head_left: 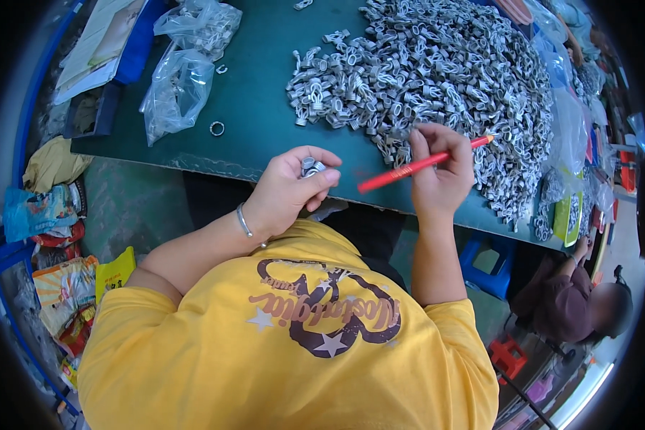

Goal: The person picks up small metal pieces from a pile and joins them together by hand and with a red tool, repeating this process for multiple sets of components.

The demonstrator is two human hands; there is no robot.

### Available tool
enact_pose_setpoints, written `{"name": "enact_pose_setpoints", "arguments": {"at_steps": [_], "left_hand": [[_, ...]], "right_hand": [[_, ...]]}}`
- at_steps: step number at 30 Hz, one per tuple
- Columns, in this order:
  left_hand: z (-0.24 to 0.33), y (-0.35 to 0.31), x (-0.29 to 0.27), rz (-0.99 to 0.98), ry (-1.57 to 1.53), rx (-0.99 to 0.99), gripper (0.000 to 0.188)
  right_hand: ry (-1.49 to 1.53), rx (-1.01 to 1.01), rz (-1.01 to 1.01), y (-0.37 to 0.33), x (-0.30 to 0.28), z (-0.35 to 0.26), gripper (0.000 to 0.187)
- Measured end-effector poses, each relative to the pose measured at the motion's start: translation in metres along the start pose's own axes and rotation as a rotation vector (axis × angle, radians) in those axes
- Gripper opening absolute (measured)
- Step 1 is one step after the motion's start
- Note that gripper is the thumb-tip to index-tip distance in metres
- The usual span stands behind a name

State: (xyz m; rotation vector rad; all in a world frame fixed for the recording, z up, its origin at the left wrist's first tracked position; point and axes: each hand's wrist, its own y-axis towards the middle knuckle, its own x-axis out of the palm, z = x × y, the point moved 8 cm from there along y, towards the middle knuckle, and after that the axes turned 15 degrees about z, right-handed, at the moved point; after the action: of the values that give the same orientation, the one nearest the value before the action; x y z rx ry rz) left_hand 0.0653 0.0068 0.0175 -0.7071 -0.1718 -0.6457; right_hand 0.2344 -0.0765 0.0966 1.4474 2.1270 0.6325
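My left hand [288,188] is curled around a few small silver metal parts [311,167] just off the near edge of the green table [254,100]. My right hand [441,168] holds a red pencil [416,166] slanting up to the right, and its fingertips touch the near side of a big heap of silver spring-like metal parts [437,79] spread over the table. Both forearms rise from my yellow shirt.
Clear plastic bags [183,72] with parts lie at the table's left, with a loose metal ring [217,128] beside them. Papers sit at the far left corner. Colourful bags pile on the floor at left. Another person [573,301] sits at right, near a blue stool [489,261].
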Motion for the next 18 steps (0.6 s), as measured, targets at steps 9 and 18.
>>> {"name": "enact_pose_setpoints", "arguments": {"at_steps": [9, 18], "left_hand": [[0.017, -0.006, -0.002, 0.055, 0.084, 0.195, 0.021], [0.041, -0.018, 0.003, 0.024, 0.237, 0.585, 0.017]], "right_hand": [[0.591, 0.804, -0.183, -0.055, 0.028, 0.010, 0.023], [0.654, 0.519, -0.237, -0.068, 0.031, 0.003, 0.029]]}}
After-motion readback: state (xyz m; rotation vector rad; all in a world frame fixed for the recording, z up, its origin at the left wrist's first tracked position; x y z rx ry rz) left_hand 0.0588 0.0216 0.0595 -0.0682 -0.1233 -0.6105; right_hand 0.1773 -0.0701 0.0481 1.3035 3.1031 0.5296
